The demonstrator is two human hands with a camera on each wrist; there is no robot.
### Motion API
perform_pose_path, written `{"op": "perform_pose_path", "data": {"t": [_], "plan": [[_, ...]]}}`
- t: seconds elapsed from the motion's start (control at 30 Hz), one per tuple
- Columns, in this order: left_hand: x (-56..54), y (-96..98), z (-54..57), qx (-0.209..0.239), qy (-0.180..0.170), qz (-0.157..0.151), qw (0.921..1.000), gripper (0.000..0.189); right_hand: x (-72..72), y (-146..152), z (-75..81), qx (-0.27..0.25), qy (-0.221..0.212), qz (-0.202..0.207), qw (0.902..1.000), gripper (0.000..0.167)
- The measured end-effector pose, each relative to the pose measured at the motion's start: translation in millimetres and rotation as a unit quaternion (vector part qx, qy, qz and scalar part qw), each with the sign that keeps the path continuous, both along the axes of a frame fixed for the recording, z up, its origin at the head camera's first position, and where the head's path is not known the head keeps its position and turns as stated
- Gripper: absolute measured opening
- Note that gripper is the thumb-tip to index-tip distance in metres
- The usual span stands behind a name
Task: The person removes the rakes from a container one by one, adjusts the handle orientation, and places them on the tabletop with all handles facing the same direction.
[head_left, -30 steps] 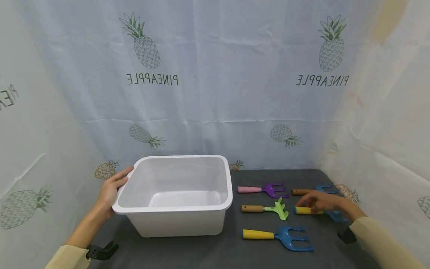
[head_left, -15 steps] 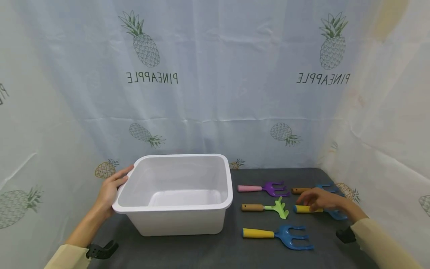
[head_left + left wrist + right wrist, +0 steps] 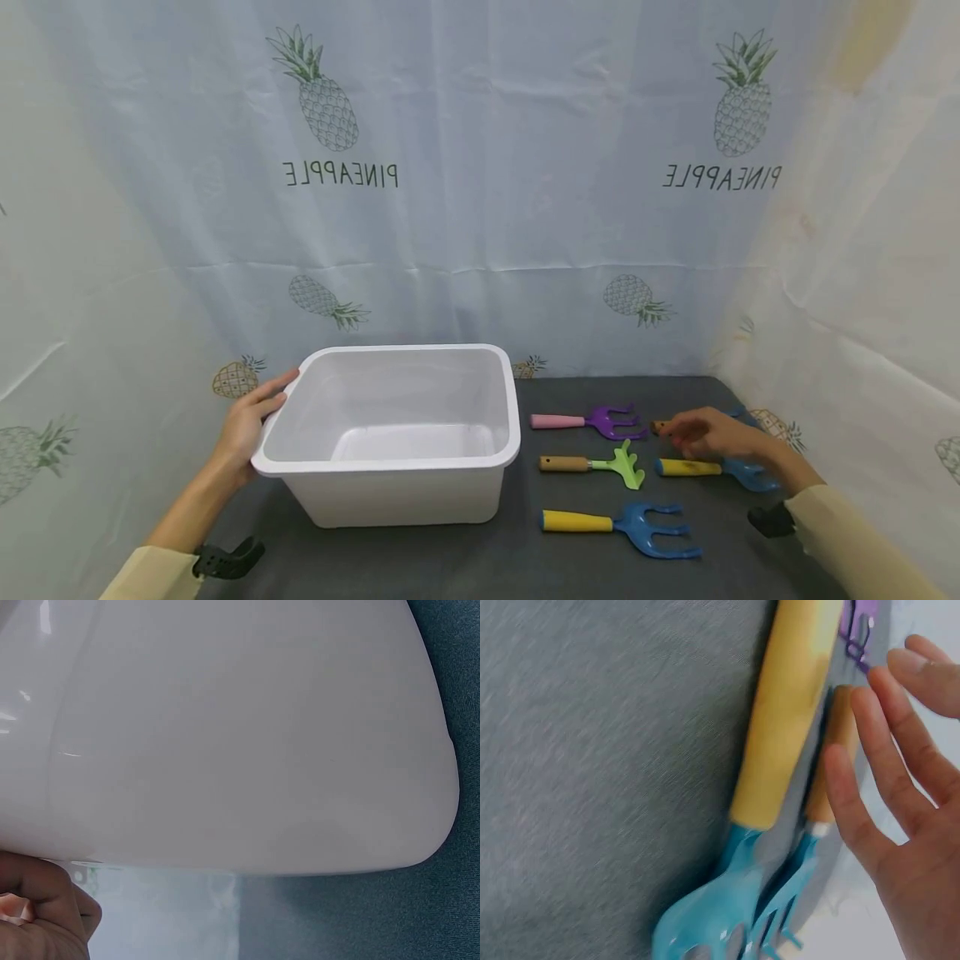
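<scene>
At the left in the head view, my left hand (image 3: pixel 242 429) grips the left rim of a white plastic basin (image 3: pixel 390 500). The left wrist view shows curled fingers (image 3: pixel 45 896) at the edge of the basin's wall. My right hand (image 3: pixel 716 435) hovers at the right over a brown-handled blue hand fork (image 3: pixel 832 761), its fingers spread and holding nothing in the right wrist view. Just in front of that hand lies a yellow-handled tool (image 3: pixel 688 467) with a blue slotted head. In the head view the hand hides most of the brown-handled fork.
Between basin and right hand lie a pink-handled purple fork (image 3: pixel 603 422), a brown-handled green rake (image 3: pixel 622 467) and a yellow-handled blue fork (image 3: pixel 648 530). All rest on a dark grey table (image 3: pixel 450 567). Pineapple-print curtains (image 3: pixel 480 208) stand behind and at both sides.
My right hand has moved away from the yellow-handled tool's handle, back toward the brown-handled fork. The yellow-handled tool stays in place. My left hand and the basin have not moved.
</scene>
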State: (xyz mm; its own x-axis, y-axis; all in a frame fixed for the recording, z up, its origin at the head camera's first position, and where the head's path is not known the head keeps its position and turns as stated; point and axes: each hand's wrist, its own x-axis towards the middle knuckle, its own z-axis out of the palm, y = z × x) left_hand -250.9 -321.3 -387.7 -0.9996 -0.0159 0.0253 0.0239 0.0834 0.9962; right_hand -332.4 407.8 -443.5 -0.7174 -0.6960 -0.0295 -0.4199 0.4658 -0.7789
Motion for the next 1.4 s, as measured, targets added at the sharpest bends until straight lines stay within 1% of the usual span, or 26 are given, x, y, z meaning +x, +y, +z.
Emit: {"op": "perform_pose_path", "data": {"t": [0.07,0.13,0.27,0.37,0.47,0.67,0.83,0.93,1.03,1.17,1.23,1.4], "plan": [[-0.4,0.4,0.1,-0.008,0.001,0.002,1.0,0.056,-1.2,-2.8,2.2,-0.003,0.002,-0.001,1.0,0.04],[-0.8,0.9,0.4,-0.01,0.004,0.001,0.9999,0.056,-2.8,-6.2,4.6,-0.005,0.013,0.006,0.9999,0.04],[-0.3,1.0,0.7,-0.006,0.008,0.0,0.9999,0.056,-6.0,-14.7,9.8,-0.011,0.033,0.02,0.9992,0.038],[0.2,0.8,0.7,-0.006,0.008,0.003,0.9999,0.056,-7.3,-22.2,15.7,-0.014,0.028,0.016,0.9994,0.037],[0.3,0.9,0.4,-0.015,0.01,0.004,0.9998,0.056,-8.0,-30.6,23.7,-0.015,0.028,0.014,0.9994,0.038],[0.6,0.9,-1.0,-0.018,0.005,0.003,0.9998,0.056,-9.7,-48.4,36.1,0.015,0.069,0.0,0.9975,0.034],[1.0,1.7,-0.6,-0.032,0.005,0.007,0.9995,0.056,-10.1,-63.0,44.4,0.031,0.084,-0.009,0.9959,0.034],[1.7,1.8,-0.2,-0.027,0.006,0.009,0.9996,0.056,-10.8,-70.8,49.9,0.029,0.088,-0.001,0.9957,0.036],[2.5,1.6,0.3,-0.024,0.006,0.008,0.9997,0.056,-12.3,-77.3,54.5,0.024,0.079,0.002,0.9966,0.039],[3.7,1.8,0.9,-0.024,0.004,0.008,0.9997,0.056,-15.0,-85.8,59.3,0.026,0.072,-0.005,0.9971,0.04],[4.2,1.9,1.1,-0.024,0.004,0.009,0.9997,0.056,-16.1,-90.0,62.0,0.03,0.075,-0.008,0.9967,0.041],[5.0,1.8,1.4,-0.024,0.007,0.008,0.9997,0.056,-17.6,-101.0,71.8,0.033,0.066,-0.01,0.9972,0.043]]}}
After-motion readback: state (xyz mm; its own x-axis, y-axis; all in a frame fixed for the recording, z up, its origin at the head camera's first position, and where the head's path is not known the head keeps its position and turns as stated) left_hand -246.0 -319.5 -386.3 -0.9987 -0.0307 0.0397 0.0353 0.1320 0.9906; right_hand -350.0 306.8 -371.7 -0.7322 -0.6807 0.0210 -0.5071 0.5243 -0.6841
